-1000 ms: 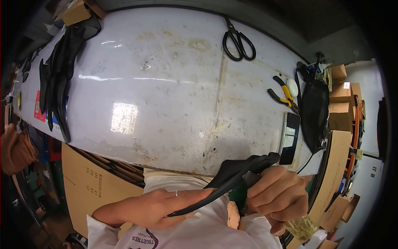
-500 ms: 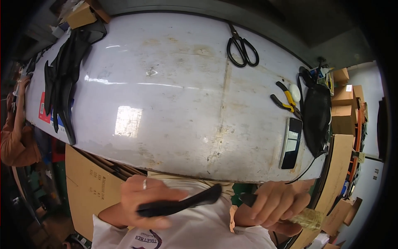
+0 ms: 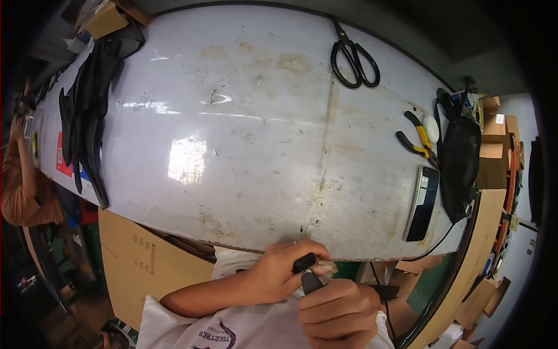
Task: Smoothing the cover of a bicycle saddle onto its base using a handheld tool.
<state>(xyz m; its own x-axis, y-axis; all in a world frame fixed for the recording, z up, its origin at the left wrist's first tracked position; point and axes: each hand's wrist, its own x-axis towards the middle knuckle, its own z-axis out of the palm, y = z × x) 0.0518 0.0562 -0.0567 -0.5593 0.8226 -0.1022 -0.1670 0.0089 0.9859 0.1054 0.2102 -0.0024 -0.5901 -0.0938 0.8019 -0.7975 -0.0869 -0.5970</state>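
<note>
Both my hands are close together in front of my shirt, just off the table's near edge. My left hand [image 3: 283, 269] is closed around a black strip [image 3: 304, 263], whose rounded end sticks out between the fingers; the rest of it is hidden. Against it, slightly lower and to the right, my right hand [image 3: 340, 314] makes a fist around a tool with a flat dark-grey blade [image 3: 311, 282]. The blade points up toward the left fingers. The tool's handle is covered by the fist.
On the white table [image 3: 261, 157] lie black-handled scissors [image 3: 356, 64], yellow-black pliers [image 3: 419, 136], a white oval object [image 3: 430, 128], a phone [image 3: 422, 203], a black bag [image 3: 461, 166] and black sheet pieces [image 3: 87, 110]. Cardboard [image 3: 145, 262] leans below. Another person's arm [image 3: 26, 168] is far left.
My hands were apart, the strip lengthwise in the left, the tool's straw-coloured wrapped handle showing in the right. They have come together, the blade now up beside the strip's end.
</note>
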